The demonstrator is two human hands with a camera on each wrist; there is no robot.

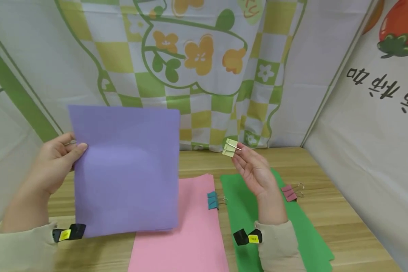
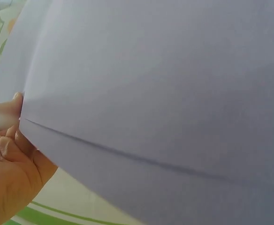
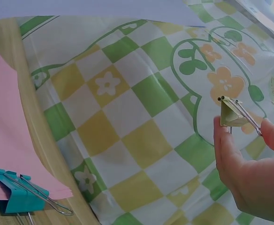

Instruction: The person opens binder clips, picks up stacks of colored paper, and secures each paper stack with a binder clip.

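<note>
My left hand (image 1: 59,160) pinches the left edge of several purple paper sheets (image 1: 125,170), held upright above the table. In the left wrist view the paper (image 2: 151,93) fills most of the picture, its edge between thumb and fingers. To the right, my right hand (image 1: 256,170) holds a pale yellow binder clip (image 1: 229,147) by its wire handles, raised over a green paper stack. In the right wrist view the yellow clip (image 3: 232,113) sits between thumb and fingertips, apart from any paper.
Pink sheets (image 1: 180,245) lie on the wooden table (image 1: 357,234), with a teal binder clip (image 1: 212,200) on their right edge. Beside them lie green sheets (image 1: 238,204) with a dark pink binder clip (image 1: 288,193). A patterned curtain (image 1: 197,90) hangs behind.
</note>
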